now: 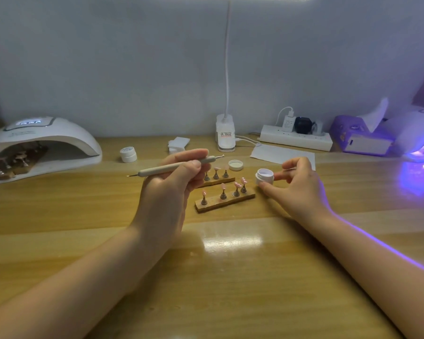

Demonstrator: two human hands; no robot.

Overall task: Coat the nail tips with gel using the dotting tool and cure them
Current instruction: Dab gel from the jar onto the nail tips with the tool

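My left hand (171,182) grips a grey dotting tool (167,167), held level above the table with a metal point at each end. My right hand (296,182) pinches a small open white gel jar (264,176) between thumb and fingers. The jar's lid (235,165) lies upturned just behind. Between my hands stand two wooden holders: the near one (224,201) carries several pink nail tips on metal stems, the far one (218,180) is partly hidden by my left fingers. A white curing lamp (44,145) at the far left holds more wooden holders inside.
A second closed white jar (128,154) and a stack of white wipes (178,145) sit behind my left hand. A clip lamp base (225,135), a power strip (295,140), a paper sheet (283,155), a purple tissue box (360,135) and a lit violet lamp (421,148) line the back.
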